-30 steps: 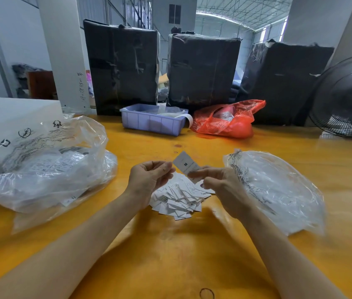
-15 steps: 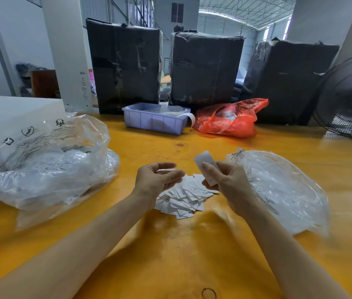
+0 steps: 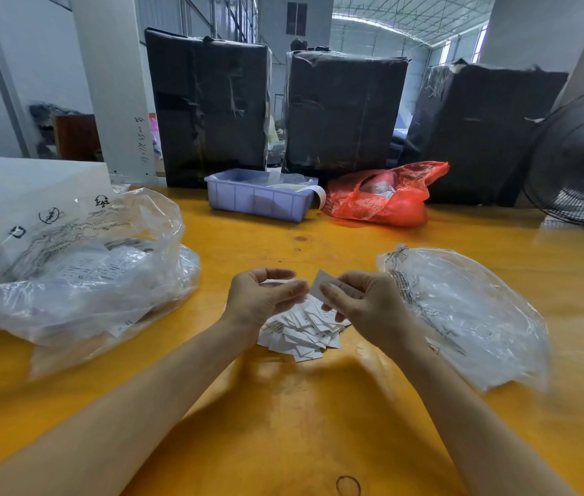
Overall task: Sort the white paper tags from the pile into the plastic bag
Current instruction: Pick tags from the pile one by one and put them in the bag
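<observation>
Since a second ago the right hand point(image 3: 365, 302) is bringing its pinched white tag point(image 3: 322, 285) back in toward the left hand point(image 3: 262, 298), whose curled fingers seem to be holding a thin stack of tags, though blur is hiding the edges; so collecting is going on, with nothing bagged yet. The pile point(image 3: 301, 331) is lying beneath both hands on the yellow worktop point(image 3: 283, 417), the flat plastic bag point(image 3: 462, 309) just beside it on the right, and black wrapped bales point(image 3: 208, 105) are standing behind in the warehouse.
</observation>
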Demonstrator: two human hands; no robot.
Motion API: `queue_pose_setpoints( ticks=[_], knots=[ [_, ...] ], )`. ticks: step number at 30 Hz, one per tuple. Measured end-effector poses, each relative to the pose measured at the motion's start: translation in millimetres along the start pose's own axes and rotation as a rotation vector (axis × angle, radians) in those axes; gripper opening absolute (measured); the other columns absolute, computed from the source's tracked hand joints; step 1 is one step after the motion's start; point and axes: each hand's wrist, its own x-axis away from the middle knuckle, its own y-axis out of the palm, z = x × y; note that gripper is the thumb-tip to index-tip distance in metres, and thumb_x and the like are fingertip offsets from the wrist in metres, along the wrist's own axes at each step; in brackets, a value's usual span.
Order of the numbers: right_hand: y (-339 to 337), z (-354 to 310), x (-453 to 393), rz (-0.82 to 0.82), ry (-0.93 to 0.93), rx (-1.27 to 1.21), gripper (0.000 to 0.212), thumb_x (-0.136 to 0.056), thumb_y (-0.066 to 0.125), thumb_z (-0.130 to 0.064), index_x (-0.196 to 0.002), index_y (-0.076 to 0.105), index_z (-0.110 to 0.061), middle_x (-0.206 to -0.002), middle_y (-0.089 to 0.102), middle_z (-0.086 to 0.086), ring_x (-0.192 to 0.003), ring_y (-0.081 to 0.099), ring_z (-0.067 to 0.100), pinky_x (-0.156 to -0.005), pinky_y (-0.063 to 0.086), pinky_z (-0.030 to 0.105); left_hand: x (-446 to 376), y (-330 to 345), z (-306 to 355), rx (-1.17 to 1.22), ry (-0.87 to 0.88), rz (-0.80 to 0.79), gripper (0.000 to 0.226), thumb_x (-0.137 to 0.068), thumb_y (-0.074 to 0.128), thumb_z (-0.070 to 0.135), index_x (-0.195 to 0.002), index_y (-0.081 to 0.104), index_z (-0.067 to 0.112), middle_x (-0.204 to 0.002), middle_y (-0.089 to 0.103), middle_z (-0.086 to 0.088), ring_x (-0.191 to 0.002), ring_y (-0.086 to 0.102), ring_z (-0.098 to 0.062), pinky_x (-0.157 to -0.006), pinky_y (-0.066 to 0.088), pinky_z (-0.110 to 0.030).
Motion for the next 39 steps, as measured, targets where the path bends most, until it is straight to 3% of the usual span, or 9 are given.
queue_pose_setpoints(
  ticks=[6, 12, 20, 24, 29, 33, 39],
  knots=[
    [0.6, -3.7, 1.8, 0.041, -0.040, -0.013, 0.009, -0.086, 0.066, -0.005, -0.080, 0.069, 0.001, -0.063, 0.064, 0.001, -0.047, 0.058, -0.005, -0.046, 0.043, 0.011, 1.2, 0.5, -0.4, -0.064, -0.004, -0.034, 0.028, -0.069, 0.077, 0.005, -0.092, 0.063, 0.004, -0.074, 0.074, -0.010, -0.067, 0.071, -0.019, -0.072, 0.057, -0.027],
    [-0.6, -7.6, 2.7, 0.075, -0.060, -0.024, 0.010, -0.085, 0.066, -0.003, -0.077, 0.070, 0.002, -0.062, 0.066, 0.006, -0.044, 0.057, -0.004, -0.044, 0.043, 0.012, 2.5, 0.4, 0.9, -0.075, 0.003, -0.022, 0.029, -0.070, 0.077, 0.006, -0.095, 0.063, 0.002, -0.075, 0.074, -0.011, -0.065, 0.071, -0.017, -0.064, 0.056, -0.022],
    [2.0, -3.8, 4.3, 0.108, -0.141, 0.204, 0.014, -0.085, 0.068, -0.012, -0.079, 0.072, 0.000, -0.064, 0.068, 0.000, -0.047, 0.058, -0.002, -0.051, 0.052, 0.031, 5.0, 3.3, 1.7, -0.061, 0.008, -0.026, 0.025, -0.073, 0.075, 0.001, -0.094, 0.062, -0.001, -0.069, 0.072, -0.011, -0.059, 0.070, -0.015, -0.057, 0.055, -0.019],
    [4.7, -2.9, 5.4, 0.043, -0.139, 0.238, 0.012, -0.084, 0.069, -0.011, -0.076, 0.072, -0.002, -0.063, 0.070, 0.004, -0.048, 0.060, 0.009, -0.049, 0.052, 0.034, 4.5, 2.2, 0.7, -0.079, 0.027, 0.004, 0.024, -0.072, 0.076, 0.002, -0.092, 0.063, 0.001, -0.071, 0.071, -0.011, -0.060, 0.068, -0.013, -0.062, 0.056, -0.020],
    [5.5, -1.2, 4.4, -0.061, -0.020, 0.092, 0.013, -0.084, 0.069, -0.009, -0.073, 0.070, -0.004, -0.062, 0.069, 0.005, -0.048, 0.064, 0.017, -0.047, 0.051, 0.034, 5.0, 4.3, 0.9, -0.038, 0.015, 0.013, 0.020, -0.071, 0.075, -0.001, -0.088, 0.064, 0.001, -0.075, 0.070, -0.013, -0.060, 0.069, -0.014, -0.057, 0.056, -0.019],
    [3.2, 1.0, 2.3, -0.078, 0.062, -0.023, 0.016, -0.085, 0.068, -0.010, -0.069, 0.069, -0.007, -0.062, 0.070, 0.006, -0.046, 0.063, 0.015, -0.046, 0.050, 0.026, 4.8, 5.4, 1.5, -0.014, 0.021, 0.023, 0.021, -0.070, 0.076, -0.002, -0.087, 0.064, 0.002, -0.072, 0.071, -0.011, -0.061, 0.069, -0.015, -0.058, 0.056, -0.020],
    [4.8, 2.7, 2.7, -0.204, 0.131, -0.118, 0.017, -0.084, 0.069, -0.012, -0.075, 0.071, 0.002, -0.062, 0.070, 0.009, -0.047, 0.063, 0.017, -0.047, 0.051, 0.026, 6.9, 7.3, -1.3, -0.077, 0.011, 0.028, 0.022, -0.067, 0.079, 0.004, -0.084, 0.066, 0.007, -0.076, 0.071, -0.015, -0.064, 0.070, -0.020, -0.058, 0.057, -0.022]
  ],
)
